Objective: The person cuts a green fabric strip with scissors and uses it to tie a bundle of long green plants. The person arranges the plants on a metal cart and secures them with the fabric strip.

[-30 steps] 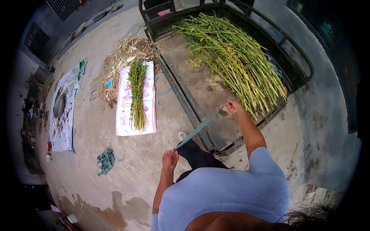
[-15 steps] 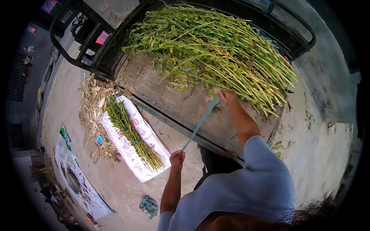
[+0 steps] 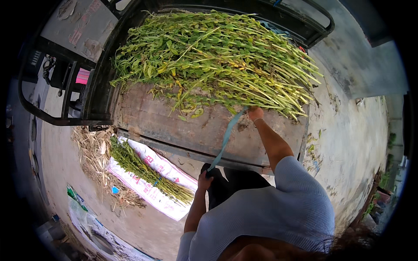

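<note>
A long flat blue-green strip point(image 3: 227, 135) runs between my two hands over the edge of the truck bed, bowed slightly. My left hand point(image 3: 204, 179) is closed on its lower end, beside my dark-trousered legs. At the upper end, my right hand point(image 3: 255, 114) grips it low over the bed, close to the cut ends of a pile of green leafy stalks point(image 3: 209, 61). Yellowed leaves show among these stalks, and their bare pale ends point right. On the ground to the left, a tied bundle of stalks point(image 3: 138, 162) lies on a white printed sack point(image 3: 179, 212).
The worn brown bed point(image 3: 146, 106) has dark metal rails point(image 3: 65, 120) at its left and far sides. Dry husks point(image 3: 93, 150) are heaped on the ground beside the sack. Another white sheet point(image 3: 117, 237) lies at lower left. Loose leaves point(image 3: 311, 148) are scattered right of the bed.
My view has turned, and I stand closer to the bed. The strip was pulled straight and now sags in a slight curve. Both hands keep hold of it.
</note>
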{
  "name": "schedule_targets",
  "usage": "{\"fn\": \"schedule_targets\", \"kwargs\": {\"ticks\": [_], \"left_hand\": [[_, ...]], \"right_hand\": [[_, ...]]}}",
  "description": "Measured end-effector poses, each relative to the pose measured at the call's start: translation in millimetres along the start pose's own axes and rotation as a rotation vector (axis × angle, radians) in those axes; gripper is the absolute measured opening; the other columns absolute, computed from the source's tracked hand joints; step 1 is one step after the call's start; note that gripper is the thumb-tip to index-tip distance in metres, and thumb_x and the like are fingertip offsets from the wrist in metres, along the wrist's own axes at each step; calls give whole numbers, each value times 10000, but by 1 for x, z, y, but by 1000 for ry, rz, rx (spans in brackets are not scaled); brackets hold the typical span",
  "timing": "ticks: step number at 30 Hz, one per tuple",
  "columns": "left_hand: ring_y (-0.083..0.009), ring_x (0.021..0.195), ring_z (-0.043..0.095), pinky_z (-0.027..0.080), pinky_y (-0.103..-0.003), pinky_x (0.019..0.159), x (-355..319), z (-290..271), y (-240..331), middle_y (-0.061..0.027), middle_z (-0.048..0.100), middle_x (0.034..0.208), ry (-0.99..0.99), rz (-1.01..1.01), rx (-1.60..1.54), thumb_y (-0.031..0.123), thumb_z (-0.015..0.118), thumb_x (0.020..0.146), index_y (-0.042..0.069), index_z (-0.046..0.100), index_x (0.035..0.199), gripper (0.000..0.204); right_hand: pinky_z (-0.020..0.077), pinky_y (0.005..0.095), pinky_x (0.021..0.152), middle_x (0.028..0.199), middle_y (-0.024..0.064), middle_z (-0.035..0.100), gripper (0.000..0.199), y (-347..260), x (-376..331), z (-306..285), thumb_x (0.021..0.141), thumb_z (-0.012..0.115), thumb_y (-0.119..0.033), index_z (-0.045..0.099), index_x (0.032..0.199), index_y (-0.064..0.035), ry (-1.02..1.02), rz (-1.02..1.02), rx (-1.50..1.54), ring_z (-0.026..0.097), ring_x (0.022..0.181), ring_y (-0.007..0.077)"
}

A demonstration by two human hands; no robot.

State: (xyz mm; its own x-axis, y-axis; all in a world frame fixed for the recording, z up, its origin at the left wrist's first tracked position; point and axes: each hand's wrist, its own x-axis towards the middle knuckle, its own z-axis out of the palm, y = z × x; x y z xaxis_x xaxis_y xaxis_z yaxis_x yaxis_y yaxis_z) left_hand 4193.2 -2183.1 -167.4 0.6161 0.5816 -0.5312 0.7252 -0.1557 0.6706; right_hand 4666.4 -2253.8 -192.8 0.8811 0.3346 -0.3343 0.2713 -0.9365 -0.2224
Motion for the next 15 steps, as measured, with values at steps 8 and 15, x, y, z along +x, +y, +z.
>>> {"fn": "schedule_targets", "kwargs": {"ticks": [8,15], "left_hand": [[-155,663,600,476,-260,510,-31,-69,-59,-57,601,786,-64,-425,-533,101,637,781,46,594,976,206],[-146,648,605,464,-242,504,-40,-121,-64,-37,585,754,-32,-534,-638,99,581,808,50,589,898,103]], "right_hand": [[528,394,685,1041,160,549,231,-8,-38,-91,823,519,-130,582,1034,-58,114,166,-389,586,920,296],[434,410,749,961,90,592,174,-16,-45,-112,806,495,-165,652,865,-120,177,-55,-566,566,916,264]]}}
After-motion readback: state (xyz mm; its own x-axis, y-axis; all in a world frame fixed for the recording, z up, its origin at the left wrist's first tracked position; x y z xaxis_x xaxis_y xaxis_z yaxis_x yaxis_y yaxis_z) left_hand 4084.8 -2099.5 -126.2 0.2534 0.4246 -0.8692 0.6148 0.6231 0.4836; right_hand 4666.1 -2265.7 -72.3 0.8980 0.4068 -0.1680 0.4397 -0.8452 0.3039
